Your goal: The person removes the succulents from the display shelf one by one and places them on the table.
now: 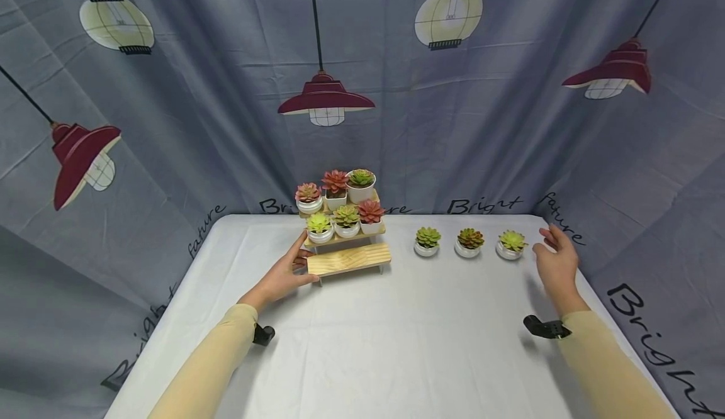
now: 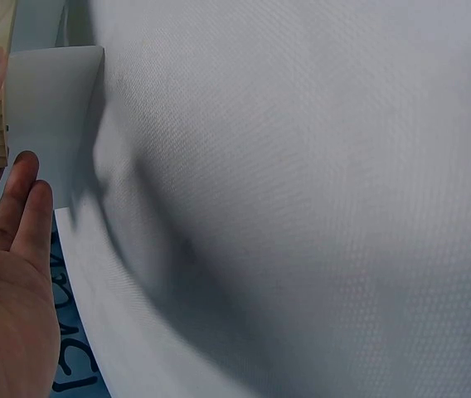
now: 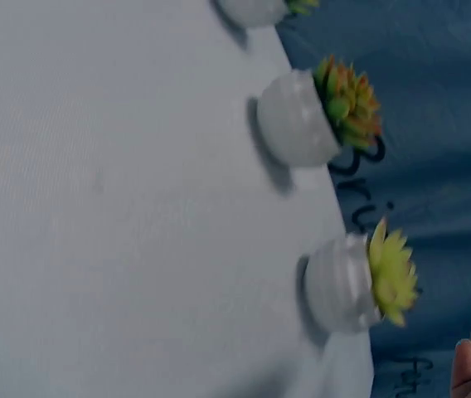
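Pale yellow sleeves (image 1: 206, 362) are closest, in front of the wooden stand (image 1: 349, 259). On the white table (image 1: 430, 343), its long steps run left to right, facing the person. The left hand (image 1: 285, 272) pinches its left end. Right of the stand, three potted plants (image 1: 469, 243) point up; past them, the right hand (image 1: 557, 268) holds nothing, its thumb and fingers a little apart.

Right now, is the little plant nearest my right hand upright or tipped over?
Upright. In the head view, the yellow-green potted succulent stands base-down on the table, leaves on top. The right hand isn't touching it.
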A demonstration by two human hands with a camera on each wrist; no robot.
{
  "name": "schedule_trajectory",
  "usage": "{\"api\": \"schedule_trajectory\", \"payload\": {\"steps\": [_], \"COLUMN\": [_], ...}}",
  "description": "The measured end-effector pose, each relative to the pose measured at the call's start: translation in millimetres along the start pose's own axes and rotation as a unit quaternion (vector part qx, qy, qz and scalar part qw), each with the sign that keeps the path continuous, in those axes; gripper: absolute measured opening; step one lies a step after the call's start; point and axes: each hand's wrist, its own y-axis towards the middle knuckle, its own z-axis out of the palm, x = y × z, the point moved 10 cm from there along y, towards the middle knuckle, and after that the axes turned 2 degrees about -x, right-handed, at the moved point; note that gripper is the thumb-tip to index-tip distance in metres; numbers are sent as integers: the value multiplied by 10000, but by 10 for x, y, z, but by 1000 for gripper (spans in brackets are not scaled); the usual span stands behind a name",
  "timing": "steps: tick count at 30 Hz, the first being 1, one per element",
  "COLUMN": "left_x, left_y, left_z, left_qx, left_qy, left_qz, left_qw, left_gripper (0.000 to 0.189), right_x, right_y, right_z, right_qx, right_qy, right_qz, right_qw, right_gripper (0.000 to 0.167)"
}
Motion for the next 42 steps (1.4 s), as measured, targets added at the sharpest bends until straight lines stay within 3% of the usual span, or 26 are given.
{"api": "schedule_trajectory", "payload": {"steps": [9,16,26,29,36,42], "left_x": [-2,-11,-39,-34,-27,-27], "left_y": [-6,-14,-22,-20,-9,-6], "left_z": [3,5,-2,-3,-5,-8], "left_qx": [9,12,-23,-16,-21,-41], "left_qy": [-2,56,137,128,129,201], "left_qz": [-13,-26,37,5,8,12], "left_qw": [10000,10000,9999,9999,9999,9998], "left_gripper": [113,112,112,112,112,113], "right_x": [527,908,1181,1285,1502,1534], "right_y": [-247,-474,-689,-779,-939,-1031], "right_z": [304,621,1036,1168,1502,1824], "right_qx": [448,860,1657,1915,2286,2664], "right_qy": [235,520,1003,1029,1021,829], "right_qz": [-711,-1346,-1486,-1549,-2128,-2049], "right_qw": [9962,9858,9697,9637,9445,9382], "right_gripper": [59,51,53,53,56,64]}}
